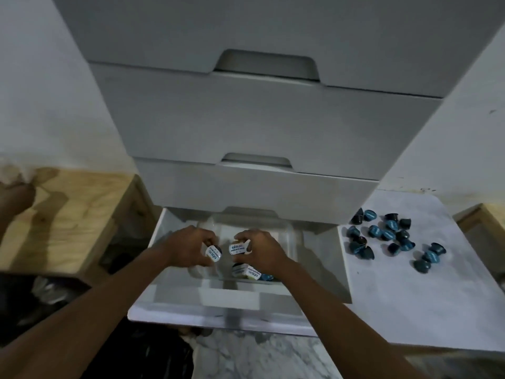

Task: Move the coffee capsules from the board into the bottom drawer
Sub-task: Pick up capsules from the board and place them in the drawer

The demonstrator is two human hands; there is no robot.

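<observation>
The white bottom drawer (pixel 322 272) is pulled out below the closed upper drawers. Both my hands hang over a clear tray (pixel 289 242) inside it. My left hand (pixel 188 247) pinches a white-lidded coffee capsule (pixel 213 253). My right hand (pixel 259 248) holds another white-lidded capsule (pixel 238 248). Under my right hand, a few capsules (pixel 250 272) lie in the tray. Several blue and dark capsules (pixel 388 236) are scattered on the white board (pixel 410 296) to the right of the drawer.
A grey drawer unit (pixel 259 127) rises above the open drawer. A wooden box (pixel 62 214) stands at the left with dark bags (pixel 41 296) beside it. Marble floor (pixel 259 356) shows below the drawer front. Another wooden edge (pixel 481 222) sits far right.
</observation>
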